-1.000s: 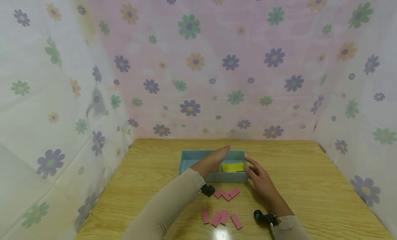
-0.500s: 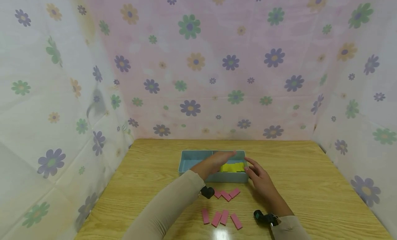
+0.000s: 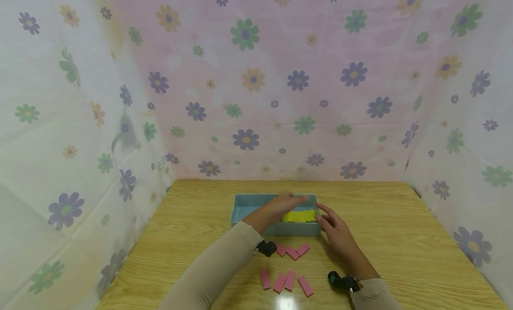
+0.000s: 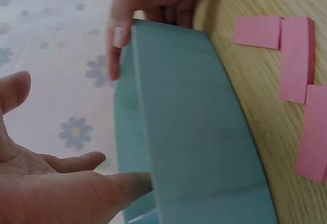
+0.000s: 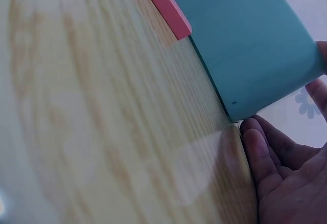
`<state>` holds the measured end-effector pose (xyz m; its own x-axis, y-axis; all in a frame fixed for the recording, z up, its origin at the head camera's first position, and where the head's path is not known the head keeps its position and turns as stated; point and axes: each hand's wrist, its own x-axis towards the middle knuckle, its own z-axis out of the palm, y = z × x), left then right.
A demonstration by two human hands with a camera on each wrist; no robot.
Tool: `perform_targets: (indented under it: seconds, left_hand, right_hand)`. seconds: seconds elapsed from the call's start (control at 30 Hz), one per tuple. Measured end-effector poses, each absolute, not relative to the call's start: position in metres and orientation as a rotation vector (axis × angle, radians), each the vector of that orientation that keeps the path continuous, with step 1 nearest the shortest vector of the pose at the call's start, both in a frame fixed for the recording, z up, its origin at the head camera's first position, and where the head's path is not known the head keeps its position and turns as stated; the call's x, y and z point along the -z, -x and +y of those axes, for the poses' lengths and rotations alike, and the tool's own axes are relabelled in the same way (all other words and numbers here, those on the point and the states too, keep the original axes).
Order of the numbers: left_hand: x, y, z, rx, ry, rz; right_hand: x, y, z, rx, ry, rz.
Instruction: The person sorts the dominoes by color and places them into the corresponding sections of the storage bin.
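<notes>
A shallow blue-green box [image 3: 294,230] with a divider stands on the table. Yellow rectangular blocks [image 3: 298,216] lie in a row along the front of its right compartment. My left hand [image 3: 276,208] reaches over the front wall into that compartment, fingers extended and apart; its lower fingertips dip behind the wall [image 4: 189,111] and are hidden. No block shows between its fingers. My right hand [image 3: 336,232] holds the box's right end, with fingertips at the rim and others curled by the bottom corner [image 5: 258,142].
Several pink rectangular blocks [image 3: 292,253] lie just in front of the box, partly behind the left wrist camera [image 3: 266,248]. Another spread-out row of pink blocks [image 3: 289,281] lies nearer on the wooden table [image 3: 192,256]. Flowered cloth [image 3: 276,114] encloses the back and sides.
My left hand has lowered and its upper fingertip has shifted right over the compartment. More of the yellow row now shows at its left. The right hand and box have stayed in place.
</notes>
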<state>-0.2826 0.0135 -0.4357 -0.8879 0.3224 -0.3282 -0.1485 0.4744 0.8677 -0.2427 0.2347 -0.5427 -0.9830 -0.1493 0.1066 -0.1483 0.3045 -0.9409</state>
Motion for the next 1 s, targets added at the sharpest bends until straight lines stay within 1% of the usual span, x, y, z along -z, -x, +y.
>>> perform_targets:
  seconds: [0.17,0.37,0.53,0.73,1.0]
  left_hand:
    - [0.429,0.279,-0.001,-1.449,-0.235,2.332]
    - [0.432,0.271,-0.040,-1.660,-0.315,2.440]
    - [0.441,0.266,-0.077,-1.751,-0.269,2.592]
    - [0.464,0.267,-0.114,-1.922,-0.153,2.609]
    - [0.488,0.266,-0.139,-2.051,-0.001,2.557]
  right_hand:
    - [0.542,0.244,0.235,1.826,0.265,2.533]
    - [0.545,0.245,0.235,1.827,0.241,2.524]
    - [0.545,0.245,0.235,1.815,0.250,2.549]
    - [0.544,0.245,0.236,1.800,0.220,2.550]
    - [0.542,0.245,0.234,1.757,0.213,2.580]
